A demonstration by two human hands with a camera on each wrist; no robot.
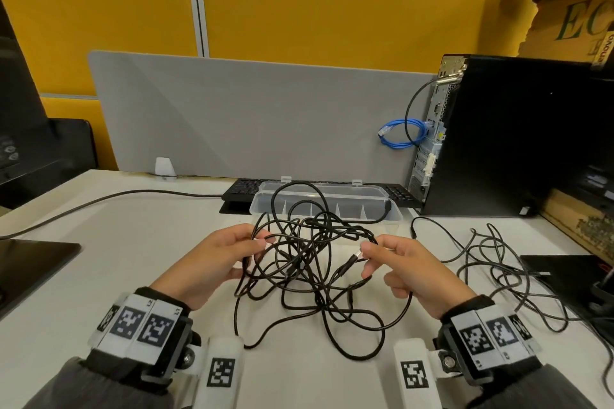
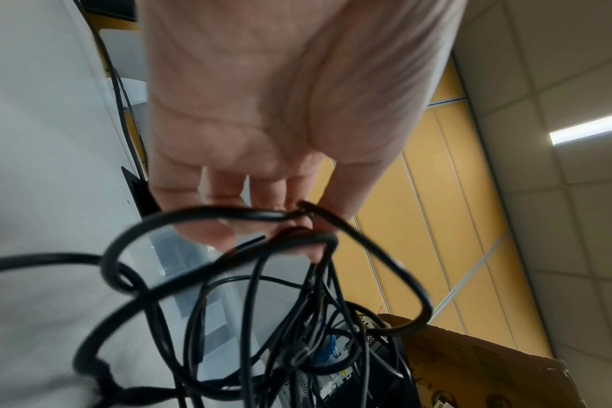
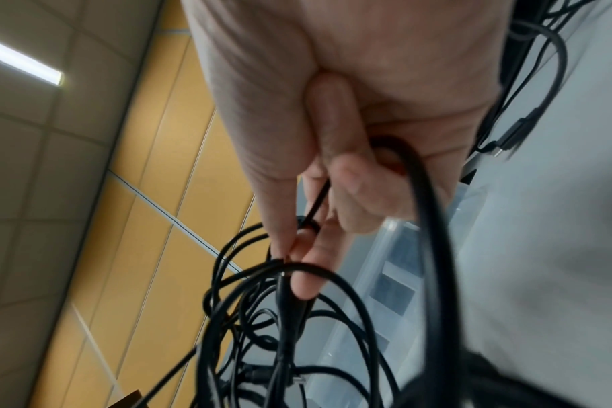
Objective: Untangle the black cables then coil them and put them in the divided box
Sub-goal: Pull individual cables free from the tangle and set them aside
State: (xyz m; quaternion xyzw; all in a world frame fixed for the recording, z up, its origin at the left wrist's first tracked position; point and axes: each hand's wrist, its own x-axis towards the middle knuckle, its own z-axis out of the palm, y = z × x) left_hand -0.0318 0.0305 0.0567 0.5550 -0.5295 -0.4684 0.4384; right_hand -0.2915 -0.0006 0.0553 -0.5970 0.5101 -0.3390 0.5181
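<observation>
A knot of black cables (image 1: 309,262) hangs between my two hands above the white desk (image 1: 116,242). My left hand (image 1: 229,252) pinches several strands at the knot's left side; the left wrist view shows the black cables (image 2: 297,237) looped over its fingertips. My right hand (image 1: 382,259) pinches a cable end with a silver USB plug (image 1: 358,254) between thumb and forefinger, and another strand runs under its curled fingers. In the right wrist view the black cables (image 3: 287,303) hang below that pinch. The clear divided box (image 1: 392,214) stands open just behind the knot.
More loose black cable (image 1: 491,262) sprawls on the desk to the right. A black keyboard (image 1: 242,191) lies behind the box, a black computer tower (image 1: 518,136) at the back right, and dark flat devices at the left edge (image 1: 30,262) and right edge (image 1: 564,276).
</observation>
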